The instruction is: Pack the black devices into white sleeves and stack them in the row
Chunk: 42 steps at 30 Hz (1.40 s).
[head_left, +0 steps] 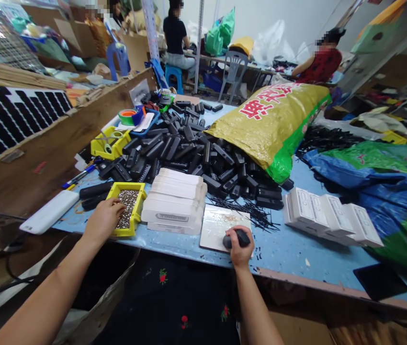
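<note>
My left hand [103, 218] reaches over the rim of a yellow bin [140, 205], fingers closed together at a heap of tiny shiny metal pieces [129, 205]; whether any are pinched in them is hidden. In my right hand [241, 250] is a dark rounded plastic piece [242, 236], gripped just above a small white board [211, 229]. Beside the bin stands a stack of flat white printed cartons [175, 199]. Behind the board lie thin black strips [257, 213], and beyond them a large pile of black plastic cases [180, 146].
A gold-and-green sack [268, 117] lies across the pile. Folded white boxes [318, 211] stand at right, near a blue-green bag [393, 191]. A wooden board [63, 127] edges the left side by a long white case [50, 212]. Other people sit in the background.
</note>
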Motion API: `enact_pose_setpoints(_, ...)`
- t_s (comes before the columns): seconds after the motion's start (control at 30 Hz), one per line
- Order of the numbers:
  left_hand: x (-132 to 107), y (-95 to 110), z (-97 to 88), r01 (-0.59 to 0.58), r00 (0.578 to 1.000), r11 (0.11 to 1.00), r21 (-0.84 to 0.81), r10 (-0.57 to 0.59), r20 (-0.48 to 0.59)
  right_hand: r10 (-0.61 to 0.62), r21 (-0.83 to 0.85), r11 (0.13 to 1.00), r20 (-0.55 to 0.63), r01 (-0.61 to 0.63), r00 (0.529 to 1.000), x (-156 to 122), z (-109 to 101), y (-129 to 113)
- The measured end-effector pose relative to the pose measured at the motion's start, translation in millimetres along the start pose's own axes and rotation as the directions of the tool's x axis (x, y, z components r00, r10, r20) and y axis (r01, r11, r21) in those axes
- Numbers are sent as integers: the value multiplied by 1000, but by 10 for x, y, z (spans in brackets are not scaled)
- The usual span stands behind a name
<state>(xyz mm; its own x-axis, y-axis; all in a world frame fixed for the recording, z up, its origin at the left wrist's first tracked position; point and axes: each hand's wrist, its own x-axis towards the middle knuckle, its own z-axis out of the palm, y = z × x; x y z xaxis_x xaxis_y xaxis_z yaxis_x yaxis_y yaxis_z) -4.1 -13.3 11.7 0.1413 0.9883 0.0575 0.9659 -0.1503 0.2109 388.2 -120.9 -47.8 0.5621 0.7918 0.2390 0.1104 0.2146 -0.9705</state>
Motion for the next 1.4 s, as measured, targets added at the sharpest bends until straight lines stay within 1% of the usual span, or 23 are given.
enact_pose_setpoints(0.07,-36,68,-16,32,995,990,-138,-44,-88,59,27,998,-10,-59,998,40,-17,9)
enact_pose_setpoints(0.1,-74,172,-11,72,989,961,-266,-104,-109,97,76,993,-24,-94,995,64,-13,-27)
enact_pose_setpoints(0.13,-125,329,7,125,978,894,-431,-184,-97,138,153,980,-39,-130,990,87,8,-93)
enact_pose_setpoints(0.17,-187,537,39,185,964,771,-609,-262,-39,180,253,954,-51,-161,982,107,47,-183)
enact_pose_setpoints(0.2,-254,785,85,265,944,571,-777,-316,90,218,365,913,-57,-183,974,121,104,-293)
enact_pose_setpoints(0.23,-322,1055,142,348,923,330,-878,-286,259,251,473,859,-52,-197,967,130,176,-413)
enact_pose_setpoints(0.27,-386,1329,205,435,892,110,-894,-186,411,274,561,801,-38,-206,961,133,259,-534)
enact_pose_setpoints(0.3,-441,1584,266,508,855,-57,-860,-91,511,287,624,752,-18,-214,958,132,345,-647)
enact_pose_setpoints(0.33,-483,1805,321,550,826,-176,-816,-33,563,291,663,717,-3,-216,957,130,429,-743)
enact_pose_setpoints(0.37,-513,1980,365,569,808,-260,-781,1,589,290,688,694,2,-211,957,129,503,-817)
enact_pose_setpoints(0.43,-533,2182,415,570,795,-355,-741,9,607,293,712,675,-19,-193,956,135,610,-897)
enact_pose_setpoints(0.5,-522,2229,424,564,793,-388,-729,6,610,317,722,666,-48,-187,947,153,661,-905)
enact_pose_setpoints(0.63,-506,2186,395,549,806,-405,-732,25,591,387,729,645,-50,-231,921,179,694,-850)
enact_pose_setpoints(0.83,-564,2252,432,492,844,-401,-773,2,537,406,697,676,-81,-239,910,144,724,-795)
enact_pose_setpoints(0.9,-596,2275,467,434,876,-372,-821,-41,481,411,680,693,-100,-239,906,121,715,-790)
enact_pose_setpoints(1.0,-641,2280,517,346,921,-268,-899,-87,380,360,644,738,-123,-201,925,75,694,-805)
enact_pose_setpoints(1.07,-662,2271,545,325,935,-208,-923,-74,346,324,636,752,-124,-176,938,48,690,-812)
enact_pose_setpoints(1.1,-670,2266,560,319,939,-191,-928,-68,337,331,644,744,-126,-176,935,39,694,-806)
enact_pose_setpoints(1.13,-678,2262,576,316,941,-179,-932,-70,332,357,661,727,-134,-186,924,34,700,-792)
enact_pose_setpoints(1.2,-693,2259,617,316,937,-171,-933,-96,335,445,701,676,-143,-227,884,35,716,-736)
enact_pose_setpoints(1.27,-711,2260,662,323,928,-179,-929,-133,349,534,734,616,-122,-286,837,48,725,-660)
enact_pose_setpoints(1.33,-729,2258,699,320,927,-183,-930,-142,347,594,763,558,-92,-326,799,68,718,-596)
enact_pose_setpoints(1.4,-740,2245,718,312,940,-137,-940,-102,326,607,781,534,-88,-323,790,84,703,-571)
